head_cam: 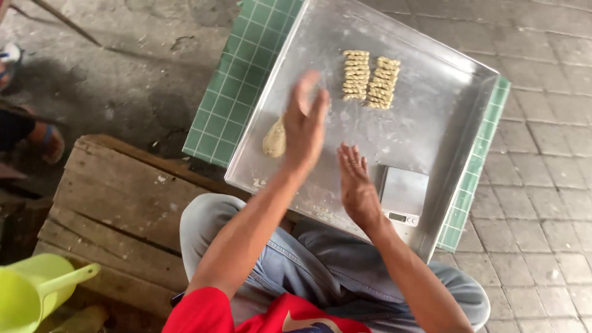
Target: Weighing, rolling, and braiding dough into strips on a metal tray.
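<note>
Now two twisted dough rows [370,79] far on my tray [431,111], one dough lump [274,139] just left of my open, empty left grip [304,126], right grip [356,185] open, empty too.

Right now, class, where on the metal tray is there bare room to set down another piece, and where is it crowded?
Bare metal lies on the tray right of the two rows of twisted dough, above the small scale, and along the far left edge. The near half is crowded: left hand, dough lump, right hand.
</note>
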